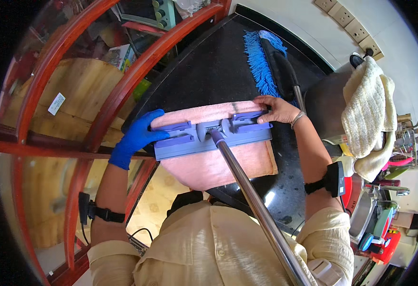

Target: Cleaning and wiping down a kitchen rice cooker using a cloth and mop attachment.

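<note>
A purple flat mop head (212, 143) lies across a pink cloth (202, 171) at the edge of a black countertop, clips facing up. The cloth's far edge is folded up along the head, and its near part hangs towards me. From the head's joint a metal mop pole (252, 200) runs down past my right side. My left hand (141, 132), in a blue glove, grips the left end of the cloth and head between thumb and fingers. My bare right hand (277, 111) pinches the right end, fingers on the cloth's far fold, thumb by a purple clip.
A blue fringed mop (261, 64) lies farther back on the black countertop (202, 68). At the right stand a large metal container (325, 103) with a cream towel (368, 107) over it, and a sink (361, 214) with dishes. Red wooden-framed glass (105, 118) borders the left side.
</note>
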A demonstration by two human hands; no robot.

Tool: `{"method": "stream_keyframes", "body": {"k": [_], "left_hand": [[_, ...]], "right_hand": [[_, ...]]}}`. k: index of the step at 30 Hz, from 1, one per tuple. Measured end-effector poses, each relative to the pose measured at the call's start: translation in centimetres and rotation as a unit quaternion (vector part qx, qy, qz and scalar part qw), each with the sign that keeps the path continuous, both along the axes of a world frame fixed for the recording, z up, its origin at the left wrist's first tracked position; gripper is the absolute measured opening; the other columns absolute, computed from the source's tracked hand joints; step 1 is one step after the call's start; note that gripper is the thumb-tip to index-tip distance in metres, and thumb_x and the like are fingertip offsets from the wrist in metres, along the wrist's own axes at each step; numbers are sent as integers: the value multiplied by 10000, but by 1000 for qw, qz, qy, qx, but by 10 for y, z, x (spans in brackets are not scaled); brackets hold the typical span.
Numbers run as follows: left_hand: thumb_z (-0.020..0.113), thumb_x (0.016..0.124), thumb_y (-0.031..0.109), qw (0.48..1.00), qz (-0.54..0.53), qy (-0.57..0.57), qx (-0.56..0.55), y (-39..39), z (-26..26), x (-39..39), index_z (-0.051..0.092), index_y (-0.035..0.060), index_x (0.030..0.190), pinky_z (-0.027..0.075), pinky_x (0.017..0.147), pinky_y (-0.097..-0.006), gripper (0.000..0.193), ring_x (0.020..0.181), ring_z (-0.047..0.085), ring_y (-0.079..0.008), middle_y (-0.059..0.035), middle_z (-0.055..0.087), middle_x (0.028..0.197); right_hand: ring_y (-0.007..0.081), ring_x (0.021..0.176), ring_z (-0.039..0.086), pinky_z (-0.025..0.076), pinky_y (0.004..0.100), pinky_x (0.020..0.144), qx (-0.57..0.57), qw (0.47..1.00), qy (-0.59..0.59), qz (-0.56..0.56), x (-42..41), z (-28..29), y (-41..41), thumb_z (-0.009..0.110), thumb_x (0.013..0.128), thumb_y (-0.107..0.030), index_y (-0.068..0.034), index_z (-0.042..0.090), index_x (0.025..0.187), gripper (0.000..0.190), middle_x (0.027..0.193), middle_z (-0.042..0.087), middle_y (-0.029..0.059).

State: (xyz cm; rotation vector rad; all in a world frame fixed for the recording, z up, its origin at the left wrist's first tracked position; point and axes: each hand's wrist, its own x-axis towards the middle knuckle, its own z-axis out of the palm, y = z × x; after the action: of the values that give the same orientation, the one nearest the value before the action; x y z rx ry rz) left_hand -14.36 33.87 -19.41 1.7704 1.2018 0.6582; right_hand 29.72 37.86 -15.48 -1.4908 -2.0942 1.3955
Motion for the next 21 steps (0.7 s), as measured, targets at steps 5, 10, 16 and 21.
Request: {"method": "stream_keyframes", "body": {"k": [5, 10, 16, 21], "left_hand": [[752, 699, 220, 998, 50, -4, -32, -4, -11, 3, 464, 2, 1235, 399, 932, -333, 646, 1098, 504, -235, -159, 519, 1196], [734, 720, 197, 987, 131, -70, -69, 5, -24, 11, 436, 2, 1259, 423, 884, -321, 646, 1021, 529, -213, -144, 538, 1144], [675, 776, 154, 953, 272, -50, 123, -14, -48, 7, 463, -2, 1208, 433, 846, -311, 506, 947, 534, -199, -105, 547, 1031], [578, 850, 191, 930, 351, -30, 106, -126, -98, -35, 512, 2, 1097, 422, 803, -309, 318, 936, 515, -174, -77, 514, 1052]], "right_hand": [[203, 1015, 545, 410, 282, 909, -24, 999, 8, -46, -7, -1, 2, 808, 625, -181, 28, 451, 1240, 742, 1095, 586, 122], [179, 912, 584, 458, 294, 809, -53, 990, 39, -123, -8, -19, 15, 780, 662, -137, 29, 502, 1162, 595, 997, 621, 100], [340, 827, 588, 469, 338, 751, 360, 907, -140, -166, -24, -9, -32, 660, 775, -292, -23, 538, 1104, 442, 900, 608, 177], [324, 693, 619, 496, 365, 620, 203, 908, -159, -331, -12, -13, -132, 646, 777, -271, -10, 567, 932, 314, 740, 621, 176]]}}
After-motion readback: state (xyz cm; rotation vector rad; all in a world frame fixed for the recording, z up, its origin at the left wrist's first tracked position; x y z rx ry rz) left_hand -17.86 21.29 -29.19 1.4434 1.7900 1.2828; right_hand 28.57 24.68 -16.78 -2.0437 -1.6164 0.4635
